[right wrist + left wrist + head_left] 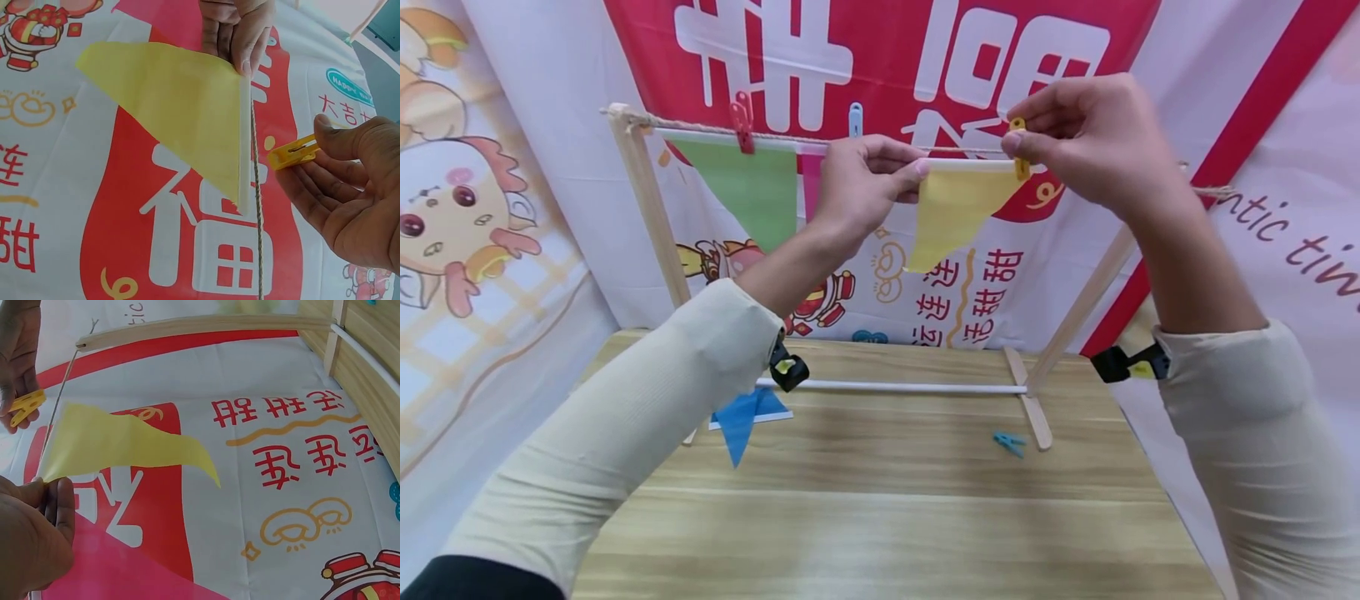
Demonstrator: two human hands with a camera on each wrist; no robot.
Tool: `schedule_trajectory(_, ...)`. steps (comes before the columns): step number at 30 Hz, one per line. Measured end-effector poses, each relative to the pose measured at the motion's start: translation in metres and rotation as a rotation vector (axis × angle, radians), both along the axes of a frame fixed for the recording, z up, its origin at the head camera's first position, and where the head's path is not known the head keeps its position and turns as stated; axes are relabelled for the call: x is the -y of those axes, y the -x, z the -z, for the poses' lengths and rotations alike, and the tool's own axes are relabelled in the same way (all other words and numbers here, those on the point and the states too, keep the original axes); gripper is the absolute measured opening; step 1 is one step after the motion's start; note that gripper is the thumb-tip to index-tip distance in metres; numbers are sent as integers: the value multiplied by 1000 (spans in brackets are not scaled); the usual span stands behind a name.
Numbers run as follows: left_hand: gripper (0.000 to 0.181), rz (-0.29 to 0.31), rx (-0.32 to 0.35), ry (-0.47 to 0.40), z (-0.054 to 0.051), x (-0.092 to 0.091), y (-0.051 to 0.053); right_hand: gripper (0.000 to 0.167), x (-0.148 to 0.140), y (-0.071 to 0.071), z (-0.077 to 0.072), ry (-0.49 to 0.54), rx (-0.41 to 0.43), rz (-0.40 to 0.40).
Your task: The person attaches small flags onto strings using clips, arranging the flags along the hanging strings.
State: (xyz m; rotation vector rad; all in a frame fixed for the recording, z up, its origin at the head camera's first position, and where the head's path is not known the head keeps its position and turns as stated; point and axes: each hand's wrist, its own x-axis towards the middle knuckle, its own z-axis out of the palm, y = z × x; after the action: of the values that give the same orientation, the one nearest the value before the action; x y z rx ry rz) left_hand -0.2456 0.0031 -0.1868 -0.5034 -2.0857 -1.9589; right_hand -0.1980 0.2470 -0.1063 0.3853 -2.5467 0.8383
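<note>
My left hand [865, 179] pinches the upper left corner of a yellow pennant [958, 208] beside the rope [257, 187]. The pennant has a white band along its top edge and hangs down to a point. A yellow clothespin [295, 152] is pinched between the thumb and fingers of my right hand [1090, 137], close to the pennant's free upper corner. In the right wrist view the clothespin is apart from the rope and the pennant. A green pennant [752, 187] hangs further left under a red clothespin [742, 122]. My left hand partly hides a pink pennant [810, 179] near a light blue clothespin [855, 121].
A wooden frame post [646, 208] holds the rope at the left, and another post [1086, 300] stands at the right. A white rod [887, 387] runs low between them. Blue pennants [737, 429] and a teal clothespin [1009, 443] lie on the wooden table [880, 533].
</note>
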Motion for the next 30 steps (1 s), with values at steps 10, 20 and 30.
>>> schedule_trajectory(10,25,-15,-3,-63,3,-1,3,43,12,15,-3,173,-33,-63)
schedule_trajectory(20,24,31,55,-161,3,-7,8,33,25,35,-3,352,34,-91)
schedule_trajectory(30,20,44,103,-208,5,-11,11,27,32,48,-4,393,85,-73)
